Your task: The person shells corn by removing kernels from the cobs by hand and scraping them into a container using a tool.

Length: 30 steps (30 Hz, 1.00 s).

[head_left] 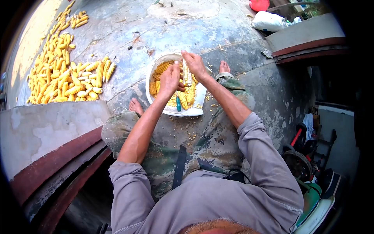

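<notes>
A pale corn cob (187, 75) stands lengthwise between my hands, above a white basin (149, 87). My right hand (195, 65) is closed around its side, thumb near the upper end; the far fingers are hidden. My left hand (170, 80) is beside the cob, thumb raised and fingers apart and slightly bent; I cannot tell whether they touch it. Beneath my hands, the basin holds yellow corn cobs (190, 95) and loose kernels. A tool with a teal handle (178, 103) lies in its near part, its other end unclear.
A large heap of yellow corn (58, 76) spreads over the concrete floor at left. Scattered kernels (191, 136) lie between my bare feet. A white sack (269, 21) rests at the upper right, near a red object (259, 4). Low ledges (307, 35) flank me.
</notes>
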Available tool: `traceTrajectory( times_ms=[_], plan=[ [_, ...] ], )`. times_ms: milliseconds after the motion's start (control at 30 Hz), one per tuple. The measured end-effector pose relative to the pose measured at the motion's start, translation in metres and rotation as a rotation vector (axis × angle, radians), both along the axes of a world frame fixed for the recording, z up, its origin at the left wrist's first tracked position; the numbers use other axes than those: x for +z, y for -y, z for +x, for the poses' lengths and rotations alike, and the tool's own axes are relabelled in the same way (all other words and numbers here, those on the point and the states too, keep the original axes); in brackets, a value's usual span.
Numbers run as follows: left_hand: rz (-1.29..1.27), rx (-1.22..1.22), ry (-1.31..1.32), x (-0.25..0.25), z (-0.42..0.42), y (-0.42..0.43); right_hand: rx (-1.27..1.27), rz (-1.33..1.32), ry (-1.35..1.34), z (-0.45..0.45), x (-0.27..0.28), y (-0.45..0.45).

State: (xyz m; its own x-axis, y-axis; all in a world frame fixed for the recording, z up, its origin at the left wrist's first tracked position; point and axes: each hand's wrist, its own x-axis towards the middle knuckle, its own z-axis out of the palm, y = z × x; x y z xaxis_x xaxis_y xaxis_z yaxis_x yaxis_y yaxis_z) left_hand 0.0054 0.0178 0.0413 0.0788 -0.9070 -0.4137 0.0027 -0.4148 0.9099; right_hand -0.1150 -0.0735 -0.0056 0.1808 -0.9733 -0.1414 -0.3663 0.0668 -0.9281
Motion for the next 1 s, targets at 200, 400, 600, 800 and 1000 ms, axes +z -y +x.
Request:
traceTrajectory(
  times_ms=[200,400,600,800,1000],
  plan=[
    [-0.199,0.019,0.308,-0.019,-0.005,0.002,-0.026,0.026,0.169,0.011,-0.004,-0.007],
    [-0.313,0.046,0.354,-0.021,-0.006,0.002,-0.027,0.039,0.130,0.012,0.021,-0.011],
    [-0.350,0.052,0.524,-0.035,-0.011,0.000,-0.045,0.065,0.100,0.014,-0.004,-0.007],
    [-0.161,0.078,0.250,-0.025,-0.002,0.000,-0.068,0.115,0.217,0.009,-0.018,-0.002],
    [-0.137,0.112,-0.018,-0.017,-0.003,0.000,-0.161,0.066,0.099,0.009,-0.003,0.001]
  ],
)
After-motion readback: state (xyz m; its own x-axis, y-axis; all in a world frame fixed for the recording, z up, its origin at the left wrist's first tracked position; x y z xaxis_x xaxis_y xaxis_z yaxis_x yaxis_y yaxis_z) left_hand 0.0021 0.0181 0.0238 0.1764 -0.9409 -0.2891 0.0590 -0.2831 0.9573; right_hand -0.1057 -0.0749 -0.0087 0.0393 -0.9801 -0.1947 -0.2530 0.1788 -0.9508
